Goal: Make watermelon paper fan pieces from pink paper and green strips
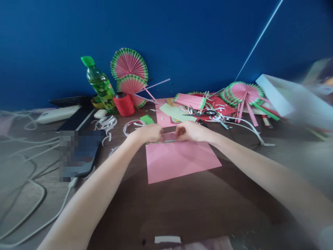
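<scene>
A pink paper sheet (179, 159) lies flat on the dark wooden table (182, 208). My left hand (151, 133) and my right hand (189, 132) are both closed at its far edge, knuckles up, pinching a narrow folded strip with a greenish border between them. The fingertips are hidden under the hands.
Round pink-and-green paper fans (129, 64) lean on the blue wall, more fans (244, 92) at right. A green bottle (100, 83), red thread spool (125, 104), scissors (205, 113), paper strips, a phone (83, 152) and white cables (31, 205) surround the sheet.
</scene>
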A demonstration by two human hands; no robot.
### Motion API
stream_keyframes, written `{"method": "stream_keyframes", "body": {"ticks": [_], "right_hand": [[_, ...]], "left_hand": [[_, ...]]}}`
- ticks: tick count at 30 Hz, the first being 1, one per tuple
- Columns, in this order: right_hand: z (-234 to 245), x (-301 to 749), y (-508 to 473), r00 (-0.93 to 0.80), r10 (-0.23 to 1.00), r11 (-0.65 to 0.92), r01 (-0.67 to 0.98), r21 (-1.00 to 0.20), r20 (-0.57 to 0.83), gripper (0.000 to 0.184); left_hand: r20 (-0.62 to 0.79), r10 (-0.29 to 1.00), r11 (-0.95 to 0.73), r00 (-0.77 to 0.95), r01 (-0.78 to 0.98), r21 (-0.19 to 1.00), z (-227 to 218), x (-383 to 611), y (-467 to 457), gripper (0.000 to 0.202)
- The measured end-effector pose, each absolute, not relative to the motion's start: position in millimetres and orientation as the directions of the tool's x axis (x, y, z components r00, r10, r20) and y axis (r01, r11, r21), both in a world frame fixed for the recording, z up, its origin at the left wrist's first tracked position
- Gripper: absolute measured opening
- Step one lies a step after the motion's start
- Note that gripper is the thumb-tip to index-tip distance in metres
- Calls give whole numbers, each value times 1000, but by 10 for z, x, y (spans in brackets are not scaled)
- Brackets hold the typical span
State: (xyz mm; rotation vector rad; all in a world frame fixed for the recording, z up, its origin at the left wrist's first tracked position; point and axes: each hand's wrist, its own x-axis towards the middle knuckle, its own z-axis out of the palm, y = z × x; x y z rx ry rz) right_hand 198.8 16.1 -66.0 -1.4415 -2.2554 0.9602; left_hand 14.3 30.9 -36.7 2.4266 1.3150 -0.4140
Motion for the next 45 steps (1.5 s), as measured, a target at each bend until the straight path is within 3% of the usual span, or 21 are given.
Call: {"method": "stream_keyframes", "body": {"ticks": [27,45], "right_hand": [[-657,1990,149,-462,881,290,693,-660,-97,8],[-657,1985,151,-446,888,270,704,-657,-114,9]], "left_hand": [[-429,736,-468,523,852,234,-385,132,329,21],[-418,758,-476,502,862,173,-381,123,321,23]]}}
